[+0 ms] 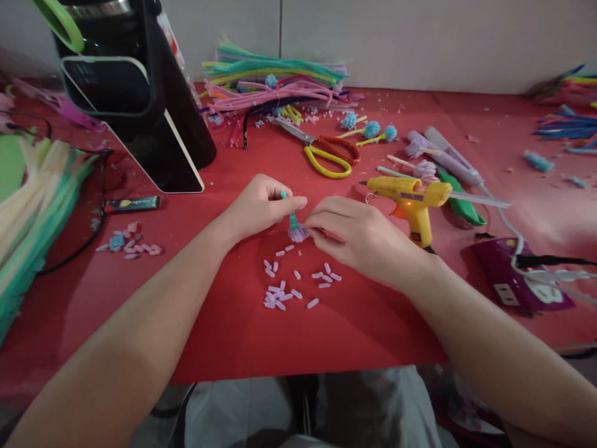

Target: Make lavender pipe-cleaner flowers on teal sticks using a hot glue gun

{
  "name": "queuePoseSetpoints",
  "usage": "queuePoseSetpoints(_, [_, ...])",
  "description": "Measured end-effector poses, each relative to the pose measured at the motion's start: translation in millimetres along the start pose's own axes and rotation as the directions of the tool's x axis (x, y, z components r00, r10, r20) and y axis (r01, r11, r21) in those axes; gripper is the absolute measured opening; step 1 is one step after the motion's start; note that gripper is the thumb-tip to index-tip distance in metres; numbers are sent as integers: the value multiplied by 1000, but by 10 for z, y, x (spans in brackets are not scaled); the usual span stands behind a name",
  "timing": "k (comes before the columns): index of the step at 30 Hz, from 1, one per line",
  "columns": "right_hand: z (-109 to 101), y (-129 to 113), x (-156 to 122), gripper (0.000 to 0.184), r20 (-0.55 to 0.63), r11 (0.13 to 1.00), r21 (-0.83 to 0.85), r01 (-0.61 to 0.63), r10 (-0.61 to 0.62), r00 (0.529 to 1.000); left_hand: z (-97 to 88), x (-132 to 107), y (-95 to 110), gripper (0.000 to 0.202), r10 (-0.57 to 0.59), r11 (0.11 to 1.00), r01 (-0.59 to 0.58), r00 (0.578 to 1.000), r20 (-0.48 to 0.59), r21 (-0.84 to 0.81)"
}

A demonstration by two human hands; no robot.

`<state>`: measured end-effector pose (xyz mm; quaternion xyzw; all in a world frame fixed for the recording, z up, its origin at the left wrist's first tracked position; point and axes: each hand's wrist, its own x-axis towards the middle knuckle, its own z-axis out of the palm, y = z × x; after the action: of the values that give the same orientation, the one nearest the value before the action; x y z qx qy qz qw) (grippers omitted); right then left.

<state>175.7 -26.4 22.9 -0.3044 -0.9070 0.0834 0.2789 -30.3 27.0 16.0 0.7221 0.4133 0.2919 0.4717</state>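
Left hand point(256, 208): thumb and finger pinched closed on stem of green-stemmed lilac piece point(297, 233), low over red tabletop point(298, 351). Right hand point(357, 233): fingertips bunched close at lilac end, cannot tell if gripping. Loose lilac bits point(278, 296) strewn just nearer body. Scissors point(309, 139) beyond hands; yellow glue gun point(413, 196) crowding right hand; tall black flask point(192, 127) beyond left. Bare strip between bits and near table edge. Fuzzy strips point(46, 205) at left cut off by frame
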Motion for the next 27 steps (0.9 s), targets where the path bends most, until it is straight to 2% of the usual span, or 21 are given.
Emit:
queuePoseSetpoints(11, [-21,39,-43,22,11,1000,1,11,-11,1000,-34,-1,-8,54,78,997,-78,997,27,2])
queuePoseSetpoints(13, [-18,23,-46,22,-48,998,17,-57,58,997,-41,-5,17,52,106,994,-105,994,-29,43])
queuePoseSetpoints(15, [-11,8,-50,18,-118,977,89,-193,203,972,-52,-25,54,52,170,983,-157,975,-141,98])
queuePoseSetpoints(18, [15,1,-50,16,-120,838,365,-405,474,873,-59,-90,124,50,308,943,-250,903,-300,218])
queuePoseSetpoints(19, [26,3,-45,16,-91,761,472,-445,544,834,-55,-118,147,46,357,920,-268,874,-331,287])
queuePoseSetpoints(21, [47,4,-30,15,-26,597,652,-467,634,773,-35,-170,186,42,465,843,-300,823,-325,447])
queuePoseSetpoints(24, [54,-11,0,16,46,422,799,-429,668,743,12,-215,216,42,584,741,-356,760,-285,569])
queuePoseSetpoints(27, [36,-48,23,20,49,386,833,-396,662,748,44,-216,217,44,611,704,-354,743,-271,616])
